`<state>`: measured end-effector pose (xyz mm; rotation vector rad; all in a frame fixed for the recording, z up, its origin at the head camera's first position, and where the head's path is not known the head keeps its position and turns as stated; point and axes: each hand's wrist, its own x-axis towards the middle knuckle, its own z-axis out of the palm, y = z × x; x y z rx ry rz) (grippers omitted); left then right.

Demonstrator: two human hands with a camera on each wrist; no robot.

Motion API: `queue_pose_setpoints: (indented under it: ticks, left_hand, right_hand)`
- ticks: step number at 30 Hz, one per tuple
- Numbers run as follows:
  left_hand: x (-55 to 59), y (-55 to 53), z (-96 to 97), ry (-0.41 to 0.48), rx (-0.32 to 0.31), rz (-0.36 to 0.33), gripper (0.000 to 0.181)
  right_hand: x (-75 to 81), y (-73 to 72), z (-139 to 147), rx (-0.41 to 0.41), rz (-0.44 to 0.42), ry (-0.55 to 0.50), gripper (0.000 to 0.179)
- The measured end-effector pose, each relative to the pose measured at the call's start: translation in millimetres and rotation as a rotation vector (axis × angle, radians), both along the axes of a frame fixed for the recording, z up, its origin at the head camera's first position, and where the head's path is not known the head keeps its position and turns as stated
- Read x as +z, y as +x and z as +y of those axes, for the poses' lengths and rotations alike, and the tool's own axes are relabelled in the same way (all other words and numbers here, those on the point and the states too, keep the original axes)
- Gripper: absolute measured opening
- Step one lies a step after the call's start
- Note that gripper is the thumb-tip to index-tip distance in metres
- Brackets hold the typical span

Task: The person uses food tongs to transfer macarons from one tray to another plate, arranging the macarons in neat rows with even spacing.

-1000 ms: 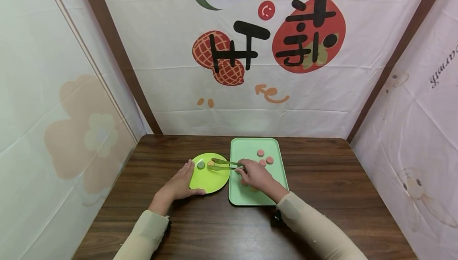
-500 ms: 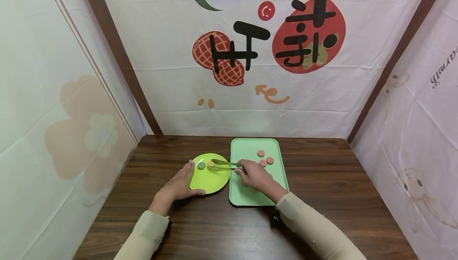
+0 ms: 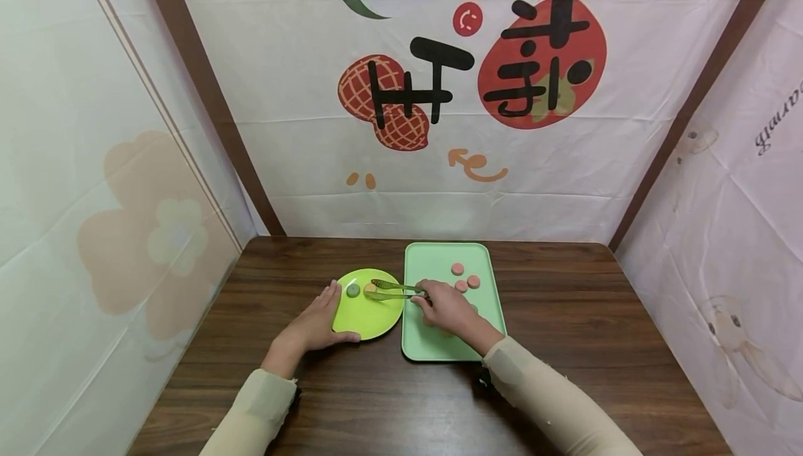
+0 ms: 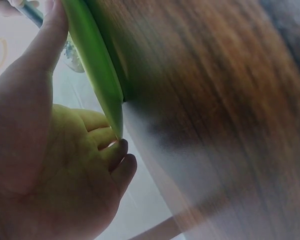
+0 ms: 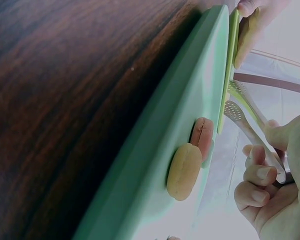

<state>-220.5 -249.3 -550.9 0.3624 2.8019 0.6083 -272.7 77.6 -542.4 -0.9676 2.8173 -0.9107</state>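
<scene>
A yellow-green plate (image 3: 370, 320) holds a grey-green macaron (image 3: 353, 290) and an orange-yellow macaron (image 3: 369, 289) near its far side. My left hand (image 3: 316, 320) touches the plate's left rim, fingers extended along the outside and thumb at the near edge. In my right hand (image 3: 448, 305) I grip green tongs (image 3: 392, 295), which reach left over the plate. Their two tips stand apart, one on each side of the orange-yellow macaron; whether they press on it I cannot tell.
Right of the plate lies a mint-green tray (image 3: 417, 348) with several pink macarons (image 3: 458, 269). Under my right arm, the right wrist view shows a yellow macaron (image 5: 184, 171) beside a pink one (image 5: 202, 136) on the tray. A printed cloth wall (image 3: 401, 212) stands behind the table.
</scene>
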Motion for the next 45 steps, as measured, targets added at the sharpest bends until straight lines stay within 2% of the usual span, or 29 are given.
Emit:
queue_pose_setpoints:
  ticks: [22,32,37,45]
  left_hand:
    - [2.1,1.3,0.7,-0.008,-0.002,-0.005,0.132]
    - [3.4,0.4,2.2,-0.009,-0.004,-0.011,0.132]
    - [3.9,-0.6,3.0,-0.011,-0.005,-0.008,0.131]
    - [2.1,1.0,1.9,0.004,-0.005,-0.005,0.132]
  right_hand:
    - [-1.8,0.2,-1,-0.02,0.01,0.026,0.016]
    - [-1.1,1.1,0,-0.023,-0.04,0.001,0.019]
    - [-1.6,0.6,3,-0.044,-0.048,-0.017,0.026]
    - [-2.6,3.5,12,-0.074,-0.053,-0.053,0.026]
